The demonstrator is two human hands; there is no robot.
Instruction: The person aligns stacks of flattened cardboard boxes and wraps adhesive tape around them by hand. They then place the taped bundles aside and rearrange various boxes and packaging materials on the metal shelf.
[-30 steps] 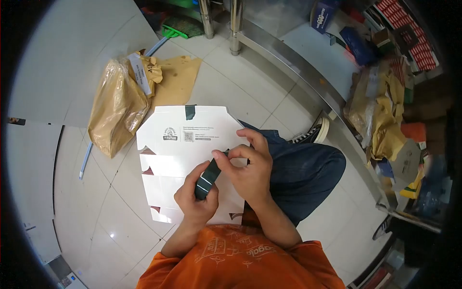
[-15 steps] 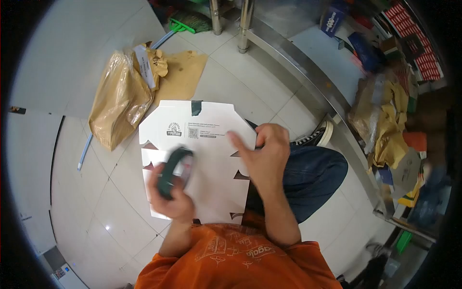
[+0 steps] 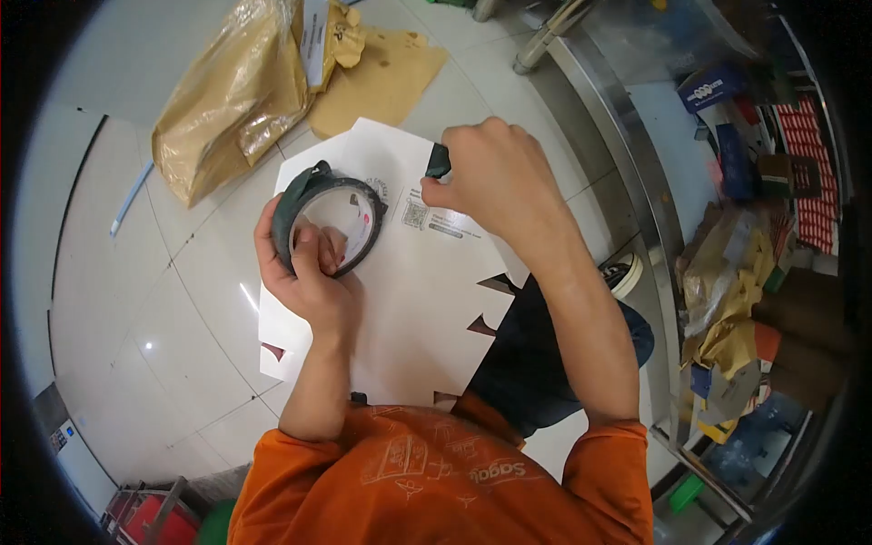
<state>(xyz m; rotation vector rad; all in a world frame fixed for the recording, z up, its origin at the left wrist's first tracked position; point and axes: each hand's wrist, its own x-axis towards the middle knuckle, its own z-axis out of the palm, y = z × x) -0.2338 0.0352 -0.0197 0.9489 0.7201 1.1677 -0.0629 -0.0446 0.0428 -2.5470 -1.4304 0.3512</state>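
A white cardboard piece (image 3: 409, 318) with notched edges and a printed logo and code rests on the lap, turned at an angle. My left hand (image 3: 309, 272) is closed on a roll of dark green tape (image 3: 368, 245), its fingers through the ring, above the left part of the cardboard. At the cardboard's far edge is a dark green tape strip (image 3: 438, 161). My right hand (image 3: 486, 177) is curled closed right beside that strip, its fingertips partly hidden; what they pinch, if anything, is hard to make out.
A plastic-wrapped brown package (image 3: 241, 100) lies on the tiled floor at the upper left, beside brown paper (image 3: 381, 86). A metal-framed shelf (image 3: 627, 136) runs along the right, with boxes and crumpled wrapping (image 3: 727, 300). Red and green items sit at the lower left.
The tape roll has moved up and its ring now faces the camera. My right hand has moved up to the far-edge strip. The cardboard has turned clockwise in view.
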